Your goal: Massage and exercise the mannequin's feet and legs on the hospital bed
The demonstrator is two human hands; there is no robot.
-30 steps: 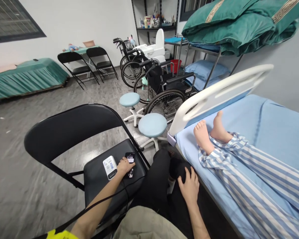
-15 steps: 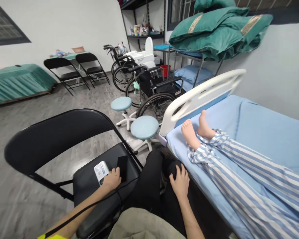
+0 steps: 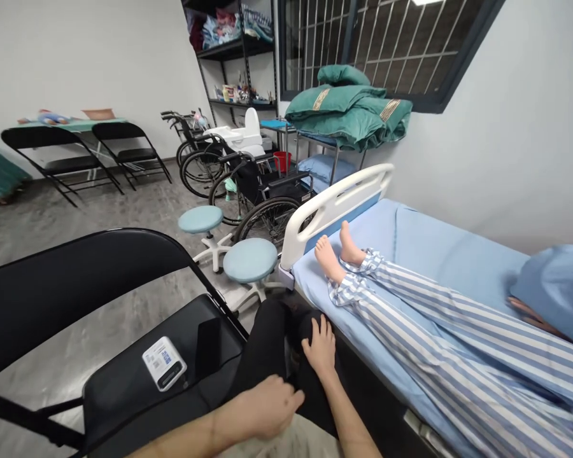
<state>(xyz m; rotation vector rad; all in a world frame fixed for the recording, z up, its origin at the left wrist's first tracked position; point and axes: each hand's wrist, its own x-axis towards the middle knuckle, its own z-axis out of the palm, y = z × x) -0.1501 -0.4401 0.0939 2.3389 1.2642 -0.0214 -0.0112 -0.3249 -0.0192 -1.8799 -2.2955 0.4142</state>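
My left hand (image 3: pixel 270 406) hovers over my lap, its fingers curled in and partly hidden from above; nothing shows in it. My right hand (image 3: pixel 321 346) rests on my black-trousered knee with fingers spread. To the left, on the seat of a black folding chair (image 3: pixel 124 381), lie a white boxy device (image 3: pixel 164 363) with printed labels and a dark window, and a flat black phone-like slab (image 3: pixel 208 346). Beside my right knee, two bare mannequin-like feet (image 3: pixel 329 259) and legs in blue-and-white striped trousers (image 3: pixel 424 312) lie on a bed with a light-blue sheet (image 3: pixel 424 238).
A white footboard (image 3: pixel 337 200) closes the bed's end. Two round blue stools (image 3: pixel 251 259), wheelchairs (image 3: pixel 267 216) and a rack with green bedding (image 3: pixel 348 117) stand beyond. A blue rounded cloth shape (image 3: pixel 561 289) is at the right edge. Folding chairs (image 3: pixel 128 149) stand at the far left.
My left hand has left the white device on the chair and come over my lap. The right hand stays on the knee. My view has swung right, bringing in the blue cloth shape.
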